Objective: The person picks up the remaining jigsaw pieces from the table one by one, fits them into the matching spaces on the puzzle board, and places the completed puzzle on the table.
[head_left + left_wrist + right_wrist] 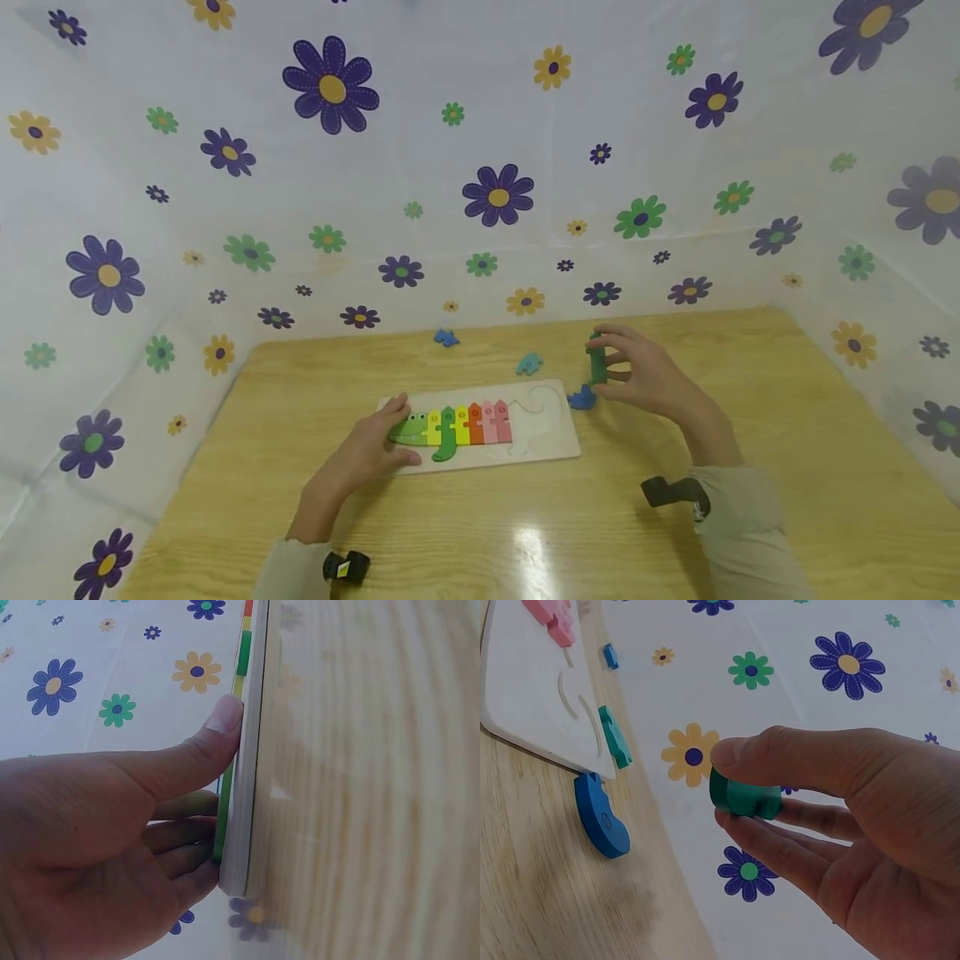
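Where the board's right end stops, we list first the dark green puzzle piece [597,360], off to the right and apparently lifted; its long axis crosses the board's length in the head view, though we cannot tell whether it stands upright or points away.

Right hand [654,375]: nearer of the two hands; pinches the piece between thumb and fingers.

Crocodile puzzle board [480,463]: wooden, long axis left to right; green head [411,427] and a row of coloured segments seated. Its bare tail recess [536,425] lies leftward and nearer us than the held piece, the relation we judge decisive.

Left hand [366,446]: grips the board's left end, thumb at the near edge.

Loose pieces: one blue curved piece [581,398] at the board's right end, contact uncertain; one teal piece [529,364] beyond the board; one small blue piece [446,338] farthest back.

Support: wood-grained counter [450,525].

Backdrop: white flowered sheet [405,167].
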`<state>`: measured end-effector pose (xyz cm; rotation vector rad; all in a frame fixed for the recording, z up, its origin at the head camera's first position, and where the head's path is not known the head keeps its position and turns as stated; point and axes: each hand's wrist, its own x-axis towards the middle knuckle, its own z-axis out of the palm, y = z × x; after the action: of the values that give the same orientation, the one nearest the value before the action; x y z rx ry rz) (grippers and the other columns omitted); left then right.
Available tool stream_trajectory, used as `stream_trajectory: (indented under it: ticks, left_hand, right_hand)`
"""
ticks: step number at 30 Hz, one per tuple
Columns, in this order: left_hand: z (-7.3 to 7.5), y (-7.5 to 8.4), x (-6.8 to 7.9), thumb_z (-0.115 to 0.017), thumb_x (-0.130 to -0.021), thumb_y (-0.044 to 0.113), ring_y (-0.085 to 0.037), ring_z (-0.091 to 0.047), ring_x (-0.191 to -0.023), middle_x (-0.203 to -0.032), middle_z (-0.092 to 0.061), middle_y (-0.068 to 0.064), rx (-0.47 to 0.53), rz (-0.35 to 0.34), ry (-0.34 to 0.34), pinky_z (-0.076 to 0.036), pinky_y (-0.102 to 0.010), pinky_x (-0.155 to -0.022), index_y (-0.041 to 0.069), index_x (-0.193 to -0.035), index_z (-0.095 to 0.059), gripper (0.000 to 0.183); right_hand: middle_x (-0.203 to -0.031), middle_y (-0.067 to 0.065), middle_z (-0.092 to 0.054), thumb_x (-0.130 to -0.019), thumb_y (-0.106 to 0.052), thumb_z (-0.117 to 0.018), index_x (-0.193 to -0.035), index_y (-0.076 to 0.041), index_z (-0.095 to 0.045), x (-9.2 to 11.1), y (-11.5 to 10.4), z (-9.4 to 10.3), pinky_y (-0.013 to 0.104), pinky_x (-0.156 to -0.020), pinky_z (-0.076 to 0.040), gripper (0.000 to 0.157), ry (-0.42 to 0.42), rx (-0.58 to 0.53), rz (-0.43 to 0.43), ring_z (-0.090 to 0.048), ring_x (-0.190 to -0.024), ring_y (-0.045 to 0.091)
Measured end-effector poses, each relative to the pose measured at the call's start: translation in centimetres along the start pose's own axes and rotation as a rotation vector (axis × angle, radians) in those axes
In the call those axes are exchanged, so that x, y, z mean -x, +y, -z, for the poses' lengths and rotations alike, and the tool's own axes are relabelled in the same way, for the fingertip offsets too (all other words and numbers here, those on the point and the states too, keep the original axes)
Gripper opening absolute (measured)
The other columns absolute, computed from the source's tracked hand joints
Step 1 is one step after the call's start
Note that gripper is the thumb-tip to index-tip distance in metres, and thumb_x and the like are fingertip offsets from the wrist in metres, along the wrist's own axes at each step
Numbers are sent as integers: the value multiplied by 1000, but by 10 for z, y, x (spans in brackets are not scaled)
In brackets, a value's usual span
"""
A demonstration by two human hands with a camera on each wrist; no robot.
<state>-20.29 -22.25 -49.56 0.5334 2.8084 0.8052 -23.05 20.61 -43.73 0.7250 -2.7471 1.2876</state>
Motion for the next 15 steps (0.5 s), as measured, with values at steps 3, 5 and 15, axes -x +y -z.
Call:
stream_trajectory:
  ticks: [3, 5, 15]
  left_hand:
    - [1, -2, 0, -82, -88, 22, -41, -23, -152, -165, -25, -23, -4, -12, -2, -24, -54, -121, -8, -152, -39, 83]
    - [2, -2, 0, -82, -88, 22, -42, -23, -152, -165, -24, -24, -1, -12, -3, -24, -54, -121, -8, -152, -39, 83]
    - [3, -4, 0, -82, -88, 23, -43, -24, -151, -164, -25, -25, 5, -21, -6, -25, -55, -121, -10, -152, -38, 84]
  right_hand:
    - [-150, 29, -42, -84, 3, -79, -130, 9, -60, -1, -2, -2, 45, -88, -61, 49, -1, 1, 1, -65, -112, 49]
    - [-150, 28, -43, -84, 4, -79, -130, 8, -60, -1, -2, -4, 44, -88, -61, 49, -1, 6, -5, -65, -112, 48]
    - [-152, 27, -41, -84, 3, -80, -132, 6, -60, -3, -5, -14, 43, -89, -61, 52, -18, 5, -7, -65, -112, 46]
